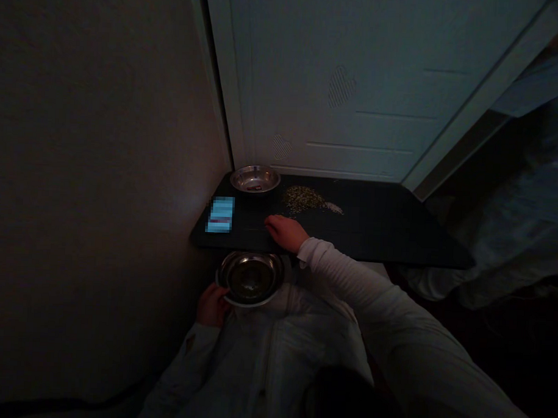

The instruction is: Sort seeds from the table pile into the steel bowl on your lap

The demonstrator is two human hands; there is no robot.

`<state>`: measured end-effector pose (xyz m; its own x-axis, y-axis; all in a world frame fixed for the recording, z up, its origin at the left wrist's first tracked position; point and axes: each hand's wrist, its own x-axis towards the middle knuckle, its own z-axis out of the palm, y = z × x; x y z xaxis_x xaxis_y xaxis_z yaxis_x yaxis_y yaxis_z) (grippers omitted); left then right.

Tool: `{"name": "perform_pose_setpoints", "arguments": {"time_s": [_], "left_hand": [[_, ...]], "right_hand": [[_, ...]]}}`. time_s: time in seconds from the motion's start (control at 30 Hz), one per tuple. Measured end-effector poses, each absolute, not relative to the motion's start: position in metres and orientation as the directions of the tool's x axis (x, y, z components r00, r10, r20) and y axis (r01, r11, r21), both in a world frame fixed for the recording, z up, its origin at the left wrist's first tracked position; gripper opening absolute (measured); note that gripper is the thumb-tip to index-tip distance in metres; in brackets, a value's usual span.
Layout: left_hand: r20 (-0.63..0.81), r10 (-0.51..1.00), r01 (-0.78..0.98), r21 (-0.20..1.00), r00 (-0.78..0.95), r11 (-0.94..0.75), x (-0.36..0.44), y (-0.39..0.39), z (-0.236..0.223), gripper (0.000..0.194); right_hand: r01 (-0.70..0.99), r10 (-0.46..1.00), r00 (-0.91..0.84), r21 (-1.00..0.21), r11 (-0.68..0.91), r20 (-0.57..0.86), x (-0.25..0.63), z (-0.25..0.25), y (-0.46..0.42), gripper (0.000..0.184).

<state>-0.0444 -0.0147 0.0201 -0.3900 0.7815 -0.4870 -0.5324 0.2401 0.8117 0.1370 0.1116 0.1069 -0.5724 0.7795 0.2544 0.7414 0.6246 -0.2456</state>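
My left hand point(213, 305) grips the near left rim of a shiny metal bowl point(273, 268), held just below the table's front edge. Something dark with a few pale specks lies in its bottom, too dim to name. A white rim shows under this bowl. My right hand point(285, 232) is low over the dark table point(379, 237), its fingers curled together; whatever they may hold is hidden. Beyond it is a heap of small greenish and pale grains point(303, 199), with a little white pile of grains point(334, 208) at its right side.
At the table's back left stands a second metal bowl point(255, 179). A lit phone screen point(220, 215), blurred out, lies near the left edge. A wall point(125, 167) rises on the left and a white panel with hearts point(318, 125) behind. Pale fabric point(525, 242) shows at the right.
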Motion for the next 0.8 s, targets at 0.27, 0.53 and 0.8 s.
{"name": "perform_pose_setpoints", "arguments": {"time_s": [0.27,0.53,0.8], "left_hand": [[-0.462,0.795,-0.516,0.827,-0.394,0.225,-0.046,-0.011,0.022,0.014],[-0.459,0.813,-0.542,0.811,-0.358,0.220,-0.048,-0.008,0.022,0.017],[-0.452,0.823,-0.531,0.817,-0.344,0.226,-0.050,-0.006,0.019,0.016]], "right_hand": [[0.610,0.675,-0.681,-0.290,0.738,0.284,0.136,0.104,0.109,0.021],[0.557,0.620,-0.731,-0.277,0.783,0.284,0.139,0.106,0.103,0.021],[0.642,0.744,-0.567,-0.376,0.668,0.353,0.158,0.118,0.109,0.021]]}}
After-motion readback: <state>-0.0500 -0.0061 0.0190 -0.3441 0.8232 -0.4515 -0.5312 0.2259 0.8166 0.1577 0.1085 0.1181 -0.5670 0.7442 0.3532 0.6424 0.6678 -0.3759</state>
